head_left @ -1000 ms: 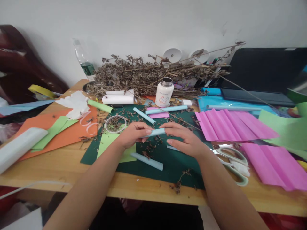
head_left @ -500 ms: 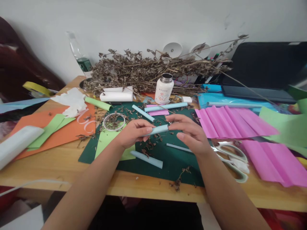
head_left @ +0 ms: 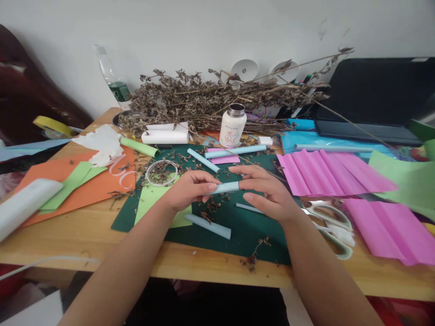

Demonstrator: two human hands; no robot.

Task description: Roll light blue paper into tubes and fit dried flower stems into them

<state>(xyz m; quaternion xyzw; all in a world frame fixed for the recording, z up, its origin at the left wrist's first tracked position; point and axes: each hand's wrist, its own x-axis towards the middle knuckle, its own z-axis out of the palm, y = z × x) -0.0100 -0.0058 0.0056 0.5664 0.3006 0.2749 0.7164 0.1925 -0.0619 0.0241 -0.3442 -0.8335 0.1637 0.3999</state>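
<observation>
My left hand (head_left: 190,190) is closed, thumb over fingers, on one end of a light blue paper tube (head_left: 227,187). The tube lies nearly level above the green cutting mat (head_left: 251,240). At its other end, the fingers of my right hand (head_left: 268,192) are spread, with a fingertip against the tube's end. Below lies another blue paper tube (head_left: 209,226), and beyond are two more, a thin blue tube (head_left: 203,160) and a longer blue tube (head_left: 236,151). A narrow blue strip (head_left: 248,208) runs partly beneath my right hand.
Scissors (head_left: 331,226) and pink crepe paper (head_left: 333,172) lie at the right. An uncapped white bottle (head_left: 233,127) stands behind the mat, before a heap of dried stems (head_left: 204,97). A clear tape roll (head_left: 161,173) and orange paper (head_left: 84,190) are at the left.
My right hand has moved slightly left, its fingertip closer over the tube's end. The tube has tipped to nearly level. My left hand keeps its hold.
</observation>
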